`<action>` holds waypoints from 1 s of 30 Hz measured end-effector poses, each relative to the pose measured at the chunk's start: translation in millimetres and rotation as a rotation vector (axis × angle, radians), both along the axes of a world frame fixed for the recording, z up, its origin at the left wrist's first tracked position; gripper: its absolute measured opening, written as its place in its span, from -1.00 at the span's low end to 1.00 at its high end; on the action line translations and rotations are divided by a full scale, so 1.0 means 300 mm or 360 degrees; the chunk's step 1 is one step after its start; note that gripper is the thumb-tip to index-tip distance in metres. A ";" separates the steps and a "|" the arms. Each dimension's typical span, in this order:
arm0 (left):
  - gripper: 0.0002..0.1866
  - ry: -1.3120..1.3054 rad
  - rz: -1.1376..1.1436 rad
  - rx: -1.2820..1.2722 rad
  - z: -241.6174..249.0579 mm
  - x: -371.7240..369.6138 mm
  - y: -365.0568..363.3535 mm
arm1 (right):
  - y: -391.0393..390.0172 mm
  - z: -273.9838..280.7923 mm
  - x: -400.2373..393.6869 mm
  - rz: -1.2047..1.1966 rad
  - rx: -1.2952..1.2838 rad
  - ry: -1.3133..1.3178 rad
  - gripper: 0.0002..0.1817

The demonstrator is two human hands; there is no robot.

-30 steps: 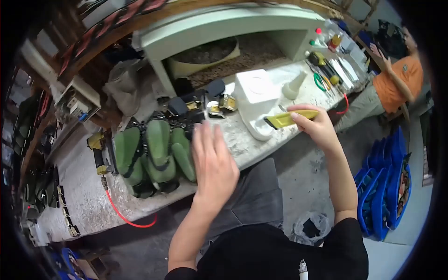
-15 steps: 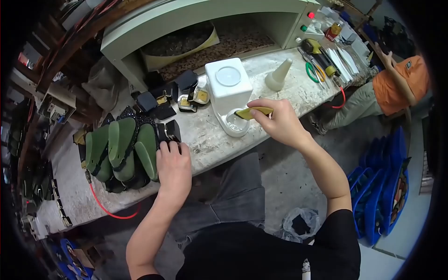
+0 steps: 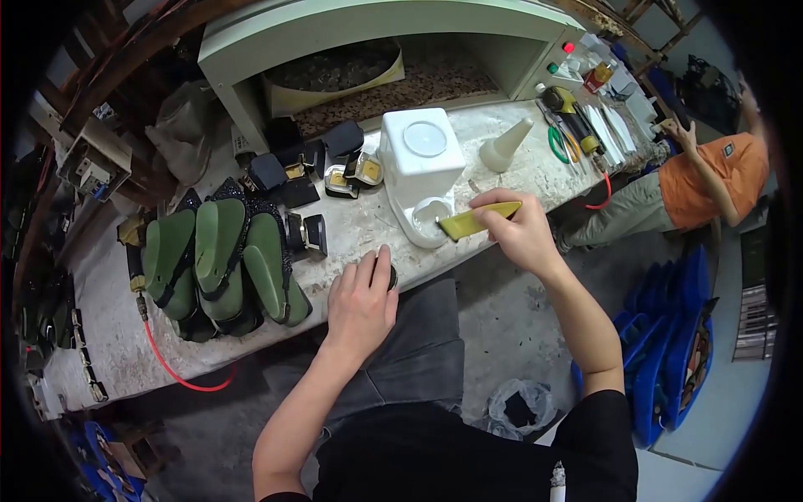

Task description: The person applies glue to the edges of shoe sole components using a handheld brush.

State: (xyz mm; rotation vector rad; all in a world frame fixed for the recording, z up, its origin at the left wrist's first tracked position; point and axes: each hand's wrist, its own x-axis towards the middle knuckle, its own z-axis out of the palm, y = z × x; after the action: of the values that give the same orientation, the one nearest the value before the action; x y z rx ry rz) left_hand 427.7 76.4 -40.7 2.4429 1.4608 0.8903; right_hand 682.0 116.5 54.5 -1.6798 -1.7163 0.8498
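1. The worn, pale workbench [image 3: 109, 351] runs from the lower left to the upper right of the frame, its top stained and scuffed.
2. A pale green-grey cabinet [image 3: 376, 21] with an open front stands on it at the top centre.
3. A person in an orange shirt [image 3: 711, 180] is at the right side, hands raised.
4. Blue bins [image 3: 669, 360] fill the lower right, beyond the bench.
5. Green shoe lasts [image 3: 171, 251] with dark, glittery uppers lie side by side at left centre.
6. The white container [image 3: 422, 155], square-topped with a round cap, stands at centre; its round dish [image 3: 432, 215] projects toward the bench's near edge.
7. The right hand [image 3: 523, 234], right of the dish, is closed in a pinch on a yellow-green brush.
8. The left hand [image 3: 362, 301], at centre by the near edge, has its fingers curved over a small dark piece; whether it grips the piece cannot be told.
9. A cone-shaped nozzle [image 3: 506, 146] stands upright right of the container.
10. The yellow-green brush [image 3: 477, 219] is tilted, its dark tip just beside the dish.
11. Black pieces with gold plates [image 3: 341, 178] sit left of the container.
12. The small dark piece [image 3: 392, 277] is mostly hidden beneath the left fingers.
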 end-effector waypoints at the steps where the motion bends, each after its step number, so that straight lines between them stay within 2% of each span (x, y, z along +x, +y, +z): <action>1: -0.43 0.0027 -0.0020 -0.0015 0.002 0.002 -0.005 | 0.000 -0.007 -0.003 -0.0047 -0.0052 0.0078 -0.77; 4: -0.39 0.0082 -0.0074 -0.0040 0.016 0.006 -0.013 | -0.012 -0.009 -0.001 -0.0157 -0.0150 0.0236 -0.76; 9: -0.39 0.0040 -0.0138 -0.0158 0.048 -0.037 -0.050 | -0.022 0.013 -0.017 -0.0063 0.0076 0.0337 -0.76; 13: -0.32 -0.0955 -0.0167 -0.0891 0.080 -0.128 -0.128 | 0.020 -0.013 -0.028 0.0036 0.0132 0.0218 -0.76; 15: -0.27 -0.1326 -0.0137 -0.1033 0.062 -0.172 -0.179 | 0.023 -0.015 -0.028 0.0027 0.0089 0.0209 -0.77; 16: -0.27 -0.1335 -0.0131 -0.1027 0.069 -0.185 -0.206 | 0.025 -0.017 -0.033 0.0021 0.0037 0.0205 -0.77; 18: -0.27 -0.2197 -0.0122 -0.1241 0.094 -0.220 -0.258 | 0.037 -0.022 -0.056 0.0020 -0.0071 0.0193 -0.77; 23: -0.24 -0.2494 -0.0109 -0.1386 0.058 -0.297 -0.359 | 0.054 -0.031 -0.068 0.0005 -0.0052 0.0116 -0.78; 30: -0.24 -0.2467 -0.0294 -0.1354 0.008 -0.318 -0.388 | 0.002 0.000 -0.070 -0.0136 0.0080 0.0186 -0.79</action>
State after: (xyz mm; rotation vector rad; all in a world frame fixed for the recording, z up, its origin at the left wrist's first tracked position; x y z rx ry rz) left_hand 332.4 -39.9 -38.5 0.7173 0.6630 1.2268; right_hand 660.9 117.1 54.6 -1.6256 -1.5635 0.8415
